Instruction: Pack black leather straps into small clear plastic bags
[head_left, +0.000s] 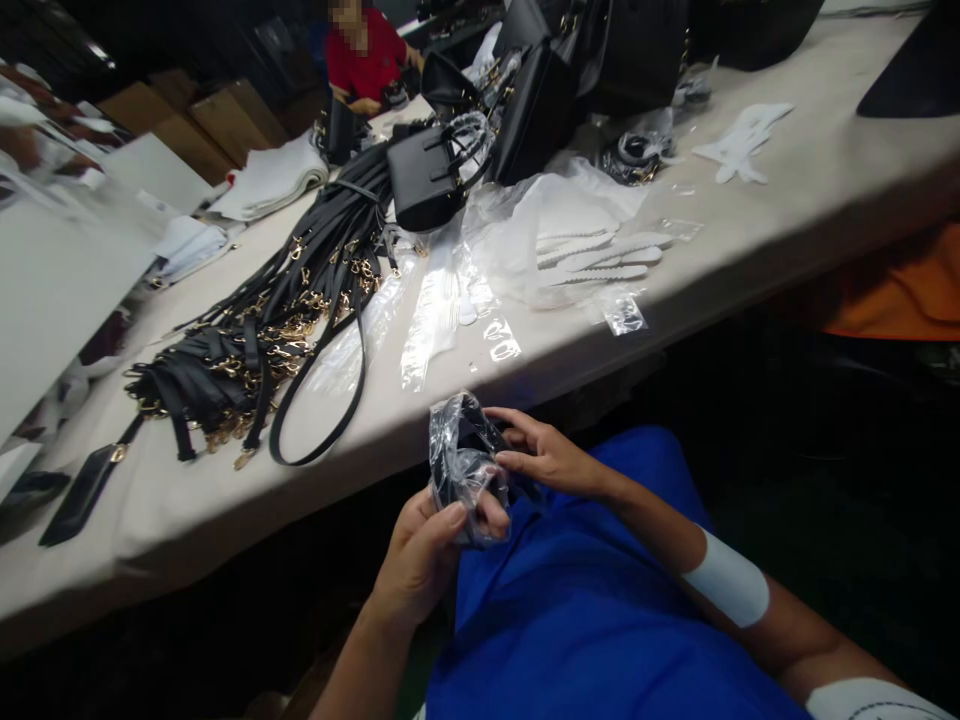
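Note:
Above my lap, in front of the table's edge, a coiled black strap (pixel 456 440) is wrapped in clear, crinkled plastic. My left hand (pixel 424 545) holds it from below, the thumb on the near side and fingertips showing at the coil's middle. At its right side, my right hand (pixel 551 455) pinches the wrapping between thumb and fingers; part of that grip is hidden. On the table beyond lies a large bundle of black straps (pixel 300 300) with gold clasps. One loose strap (pixel 356 390) curves toward the front edge.
A small black handbag (pixel 426 178) stands behind the straps, near larger black bags (pixel 540 100). White serrated strips (pixel 600 262) lie in clear plastic. A black tag (pixel 86 495) rests at left, white gloves (pixel 746 142) at right. A person in red (pixel 367 60) sits across the table.

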